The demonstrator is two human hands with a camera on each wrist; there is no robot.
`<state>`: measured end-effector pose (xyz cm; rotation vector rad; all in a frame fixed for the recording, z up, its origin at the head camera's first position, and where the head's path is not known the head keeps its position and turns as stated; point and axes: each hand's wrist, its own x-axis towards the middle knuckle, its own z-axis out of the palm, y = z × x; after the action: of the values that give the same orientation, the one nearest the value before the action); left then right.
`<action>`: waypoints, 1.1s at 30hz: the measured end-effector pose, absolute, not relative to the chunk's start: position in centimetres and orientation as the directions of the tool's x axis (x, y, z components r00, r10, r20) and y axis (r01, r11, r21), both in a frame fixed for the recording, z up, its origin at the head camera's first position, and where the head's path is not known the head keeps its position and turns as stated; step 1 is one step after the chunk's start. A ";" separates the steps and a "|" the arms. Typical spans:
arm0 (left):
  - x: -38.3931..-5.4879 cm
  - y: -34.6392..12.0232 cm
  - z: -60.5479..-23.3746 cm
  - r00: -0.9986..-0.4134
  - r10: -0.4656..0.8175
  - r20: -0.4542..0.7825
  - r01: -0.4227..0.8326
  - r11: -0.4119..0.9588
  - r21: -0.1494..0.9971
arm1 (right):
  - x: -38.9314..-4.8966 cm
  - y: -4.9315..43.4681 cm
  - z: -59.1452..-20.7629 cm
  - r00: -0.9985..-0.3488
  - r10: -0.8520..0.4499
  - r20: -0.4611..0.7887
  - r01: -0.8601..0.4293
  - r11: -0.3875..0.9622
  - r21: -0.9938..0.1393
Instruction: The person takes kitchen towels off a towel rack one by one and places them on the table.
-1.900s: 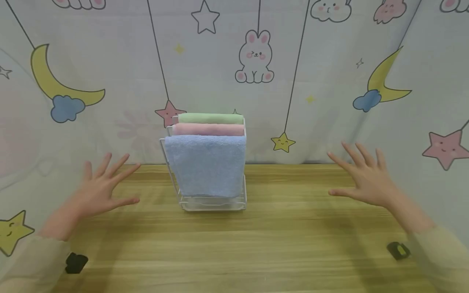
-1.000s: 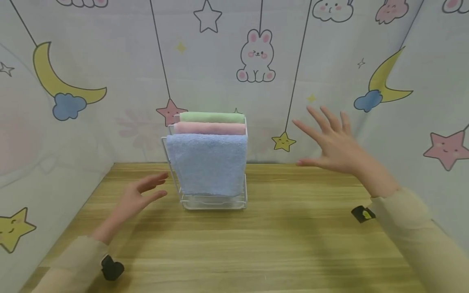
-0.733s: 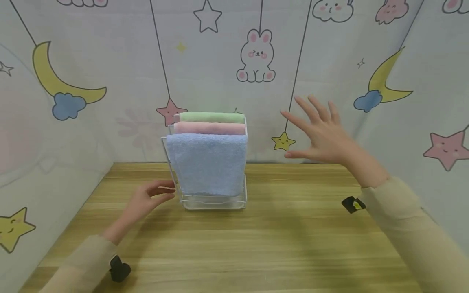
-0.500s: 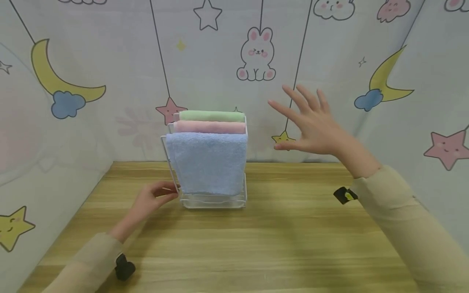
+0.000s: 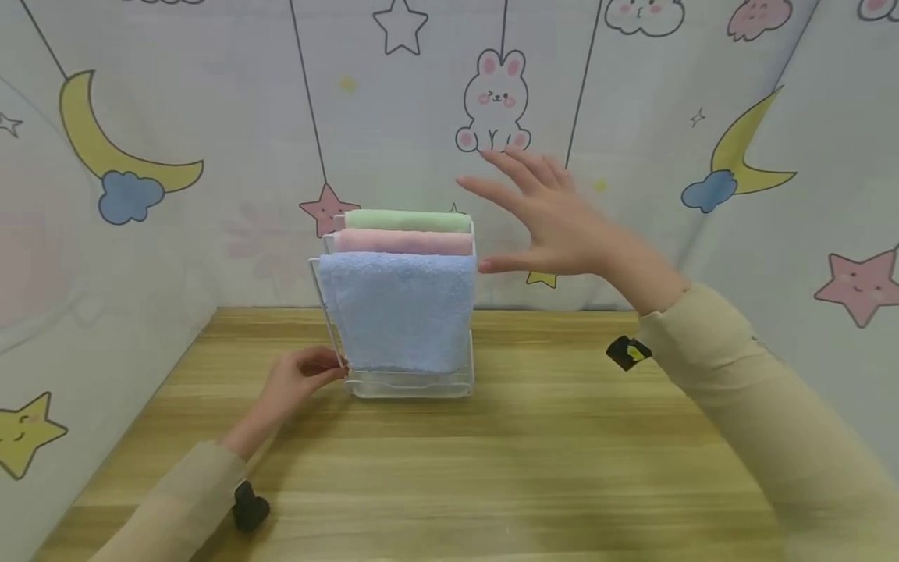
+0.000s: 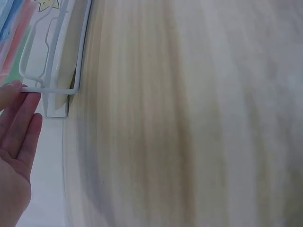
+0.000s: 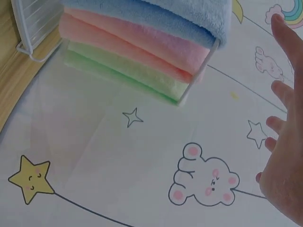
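Observation:
A white wire towel rack (image 5: pixel 472 363) stands on the wooden table. Over its bars hang a blue towel (image 5: pixel 400 312) in front, a pink towel (image 5: pixel 403 243) behind it and a green towel (image 5: pixel 407 221) at the back. Low on the rack's left side, my left hand (image 5: pixel 289 384) pinches a wire; in the left wrist view the thumb lies over the rack's wire (image 6: pixel 54 90) and fingers lie beneath. My right hand (image 5: pixel 555 226) is spread in the air, its thumb near the blue towel's upper right corner. In the right wrist view, a gap separates this hand (image 7: pixel 286 156) from the towels.
Behind the rack, a patterned cloth backdrop (image 5: pixel 232 94) rises from the rear edge of the wooden table (image 5: pixel 449 476). It also covers both sides. Black wrist devices sit under the left cuff (image 5: pixel 250 507) and the right cuff (image 5: pixel 627 353).
My left hand has moved right from the side and taken hold of the rack's lower left wire. My right hand has come up and left toward the towels, fingers still spread.

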<state>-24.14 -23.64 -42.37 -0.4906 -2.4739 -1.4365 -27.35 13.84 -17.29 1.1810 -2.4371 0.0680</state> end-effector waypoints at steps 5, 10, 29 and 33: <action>-24.5 -23.7 -42.4 -0.919 0.175 0.354 0.392 0.502 0.771 | -27.2 11.8 -16.9 -0.504 -0.781 0.369 -0.810 0.576 0.112; -24.8 -23.9 -42.6 -0.919 0.189 0.346 0.394 0.493 0.776 | -27.3 10.2 -16.7 -0.478 -0.816 0.325 -0.838 0.535 0.108; -24.6 -24.0 -42.4 -0.922 0.198 0.334 0.387 0.534 0.752 | -27.4 5.6 -15.3 -0.417 -0.890 0.187 -0.909 0.412 -0.065; -24.7 -24.0 -42.5 -0.922 0.199 0.333 0.387 0.537 0.749 | -27.4 4.6 -15.3 -0.421 -0.891 0.171 -0.907 0.410 -0.098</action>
<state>-24.67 -23.99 -42.48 -0.4961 -2.5671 -1.3286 -27.38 4.63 -15.25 1.6366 -2.5593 0.2690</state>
